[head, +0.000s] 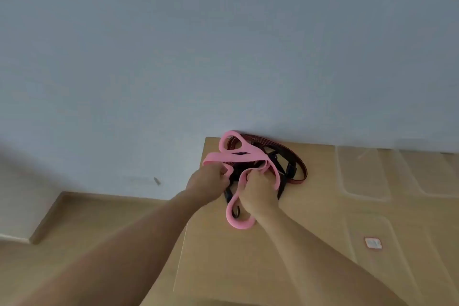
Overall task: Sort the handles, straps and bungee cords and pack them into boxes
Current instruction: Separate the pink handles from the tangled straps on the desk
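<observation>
Hands, two of them, are both clenched on one pink strap: my left hand grips its wide band at the 10 o'clock side of the heap, and my right hand grips a fold of it just beside, toward 4 o'clock. I count three pink loops: one stands at 12 o'clock against the wall, one sags between my fists, and one hangs below my right hand at 6 o'clock. Under the pink lies one dark red strap, curving round at 2 o'clock, with two black buckles on it. One black hook shows inside the lowest loop. All of this rests at the far edge of the wooden table. At 3 o'clock I make out two clear plastic boxes, faint, and at 4 o'clock one red-edged label
</observation>
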`<state>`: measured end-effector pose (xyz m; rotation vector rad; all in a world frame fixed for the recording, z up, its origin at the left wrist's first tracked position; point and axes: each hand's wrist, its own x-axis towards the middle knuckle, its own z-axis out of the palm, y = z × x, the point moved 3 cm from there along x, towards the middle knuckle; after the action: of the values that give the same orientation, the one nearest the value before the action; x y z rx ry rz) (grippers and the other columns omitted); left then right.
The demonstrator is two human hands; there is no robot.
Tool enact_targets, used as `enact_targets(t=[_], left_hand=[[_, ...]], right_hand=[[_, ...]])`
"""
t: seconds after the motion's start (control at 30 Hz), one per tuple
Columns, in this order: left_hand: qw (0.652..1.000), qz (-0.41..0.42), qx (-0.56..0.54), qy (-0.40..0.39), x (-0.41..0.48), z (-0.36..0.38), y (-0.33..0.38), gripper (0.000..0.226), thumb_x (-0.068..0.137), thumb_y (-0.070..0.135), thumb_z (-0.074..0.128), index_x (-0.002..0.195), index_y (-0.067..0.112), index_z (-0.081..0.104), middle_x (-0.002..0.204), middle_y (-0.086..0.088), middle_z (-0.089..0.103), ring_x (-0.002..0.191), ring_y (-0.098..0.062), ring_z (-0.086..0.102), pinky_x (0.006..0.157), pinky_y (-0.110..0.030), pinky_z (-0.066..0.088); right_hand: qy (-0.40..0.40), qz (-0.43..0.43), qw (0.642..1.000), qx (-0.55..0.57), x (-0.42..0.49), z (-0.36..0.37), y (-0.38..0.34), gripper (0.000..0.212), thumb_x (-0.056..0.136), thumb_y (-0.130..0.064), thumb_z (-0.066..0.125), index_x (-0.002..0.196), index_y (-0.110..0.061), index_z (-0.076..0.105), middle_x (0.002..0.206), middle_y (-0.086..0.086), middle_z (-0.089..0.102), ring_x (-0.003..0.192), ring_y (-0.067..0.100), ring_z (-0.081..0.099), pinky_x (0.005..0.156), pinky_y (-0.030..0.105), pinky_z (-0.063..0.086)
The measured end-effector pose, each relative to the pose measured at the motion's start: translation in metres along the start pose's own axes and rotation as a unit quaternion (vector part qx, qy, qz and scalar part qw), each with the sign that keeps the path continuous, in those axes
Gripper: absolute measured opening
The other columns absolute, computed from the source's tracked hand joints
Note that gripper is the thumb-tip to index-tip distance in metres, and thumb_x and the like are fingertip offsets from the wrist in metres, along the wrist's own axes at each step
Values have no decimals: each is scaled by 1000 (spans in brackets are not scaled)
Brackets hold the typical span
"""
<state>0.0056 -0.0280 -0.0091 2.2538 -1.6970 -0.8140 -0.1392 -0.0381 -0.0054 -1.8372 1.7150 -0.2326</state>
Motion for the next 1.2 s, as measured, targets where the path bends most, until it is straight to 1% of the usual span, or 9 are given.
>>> enact_targets(t=[0.13, 0.23, 0.37, 0.53, 0.6, 0.8, 0.97, 1.1, 1.2], left_hand=[[991, 30, 82, 106, 20, -5, 9, 47, 88, 28, 53, 134, 21, 47, 126, -1, 52, 113, -21, 48, 77, -29, 41], [994, 19, 84, 62, 27, -3, 15, 66, 83, 28, 55, 144, 24, 30, 119, -3, 53, 98, -22, 54, 62, -25, 38], [995, -14, 102, -10, 27, 3, 24, 23, 77, 34, 55, 96, 21, 53, 93, -1, 55, 80, -19, 53, 54, -27, 36], [977, 18, 208, 39, 21, 3, 25, 23, 87, 32, 54, 106, 20, 60, 107, -3, 53, 102, -23, 46, 73, -29, 36], [970, 43, 233, 51, 17, 2, 30, 20, 86, 34, 53, 98, 19, 60, 105, -4, 50, 101, -23, 42, 75, -30, 35], [996, -7, 74, 55, -10, -10, 53, 15, 77, 32, 51, 70, 22, 42, 67, 2, 55, 55, -17, 49, 47, -26, 32], [990, -26, -138, 7, -44, 6, 64, 16, 81, 14, 52, 97, 13, 49, 80, -8, 62, 62, -23, 58, 56, -39, 50], [980, -38, -194, 16, -78, 13, 69, 16, 82, 14, 51, 96, 8, 57, 79, -11, 66, 72, -28, 64, 69, -46, 55], [954, -81, -286, 43, -103, 10, 64, 15, 87, 20, 54, 97, 16, 64, 89, -8, 70, 83, -24, 67, 74, -42, 56]], right_hand=[[13, 25, 999, 31, 20, 4, 1, 41, 91, -38, 63, 114, -8, 49, 100, 3, 64, 80, 17, 63, 56, 24, 44], [0, 28, 999, 23, 26, 9, 3, 44, 87, -37, 69, 114, -9, 47, 94, 1, 64, 79, 17, 64, 52, 22, 41], [-2, 34, 999, 27, 26, 8, 9, 34, 87, -26, 67, 111, -8, 51, 80, -5, 55, 70, 15, 57, 47, 24, 36], [-2, 38, 991, 125, 19, 0, 19, 52, 83, -19, 60, 131, -11, 41, 115, 2, 52, 95, 21, 56, 79, 36, 51], [-10, 41, 978, 202, 16, -2, 22, 34, 85, -14, 55, 118, -8, 48, 112, 6, 57, 98, 24, 58, 85, 40, 53], [-90, 98, 876, 463, -8, -13, 25, 22, 79, -8, 47, 99, -3, 53, 71, 13, 57, 56, 22, 54, 51, 32, 44], [-85, 95, 868, 479, -33, -23, 28, 18, 93, -21, 48, 94, -7, 59, 61, 11, 59, 47, 23, 57, 44, 28, 46], [-57, 79, 906, 411, -50, -34, 34, 32, 93, -11, 45, 73, -29, 64, 103, 8, 64, 73, 16, 62, 60, 29, 47], [-66, 107, 866, 485, -72, -42, 31, 46, 88, -5, 42, 63, -34, 68, 81, 6, 64, 54, 11, 64, 52, 30, 55]])
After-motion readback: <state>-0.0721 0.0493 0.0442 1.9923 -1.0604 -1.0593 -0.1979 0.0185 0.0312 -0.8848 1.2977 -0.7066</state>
